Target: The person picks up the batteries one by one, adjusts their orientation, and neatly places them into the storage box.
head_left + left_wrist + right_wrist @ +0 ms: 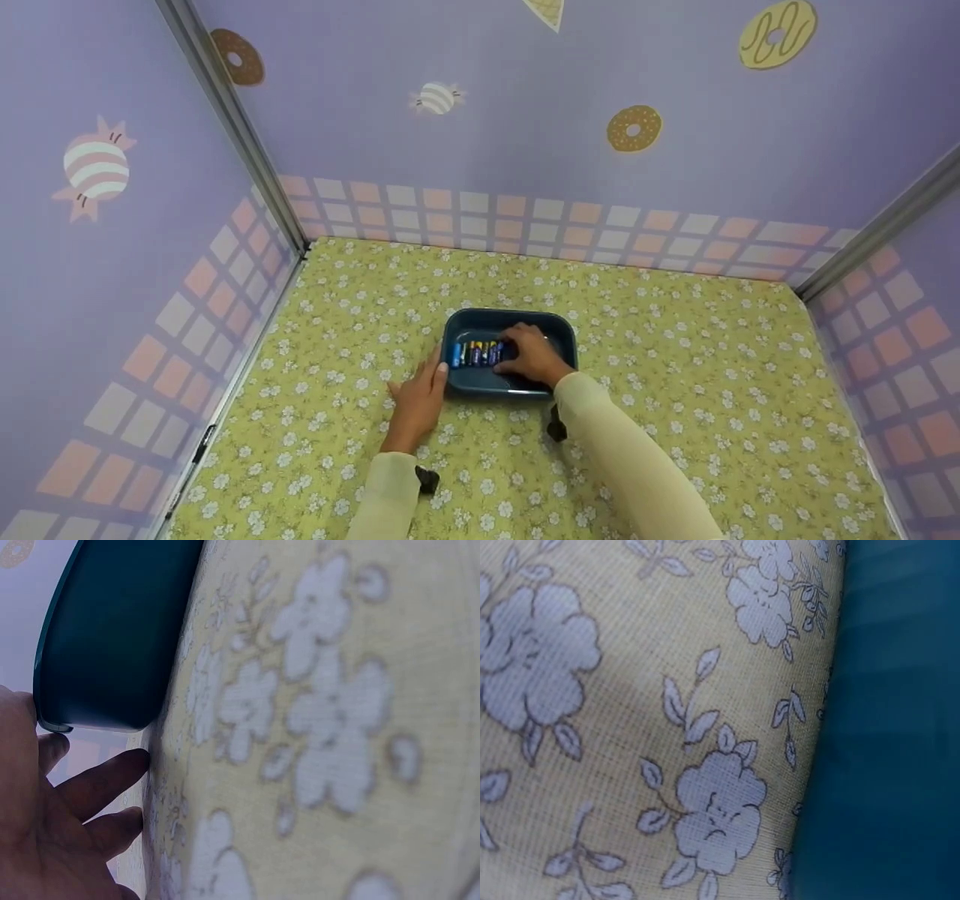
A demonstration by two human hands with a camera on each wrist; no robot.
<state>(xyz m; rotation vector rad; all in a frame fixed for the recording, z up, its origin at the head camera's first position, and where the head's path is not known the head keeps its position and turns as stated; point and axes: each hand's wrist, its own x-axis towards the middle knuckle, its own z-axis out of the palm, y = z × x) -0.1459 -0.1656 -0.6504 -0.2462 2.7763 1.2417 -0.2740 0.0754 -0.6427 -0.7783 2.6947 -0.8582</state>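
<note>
A dark blue-green tray (480, 388) stands on the flowered cloth, with a row of several small batteries (476, 354) lying side by side in its left half. Inside the tray, my right hand (534, 355) has thumb and fingers curved about the ends of the battery (500, 352) at the row's right end. My left hand (420, 396) rests by the tray's left side, thumb at the rim. In the left wrist view its fingers (105, 780) spread out beside the tray wall (120, 630). The right wrist view has the tray's outer wall (892, 727) but no hand.
Yellow-green cloth with white flowers (675, 360) covers the surface. Purple panels with printed sweets (525, 135) enclose the back and both sides, joined by metal posts (232, 112). A dark strap piece (427, 480) sits at the left wrist.
</note>
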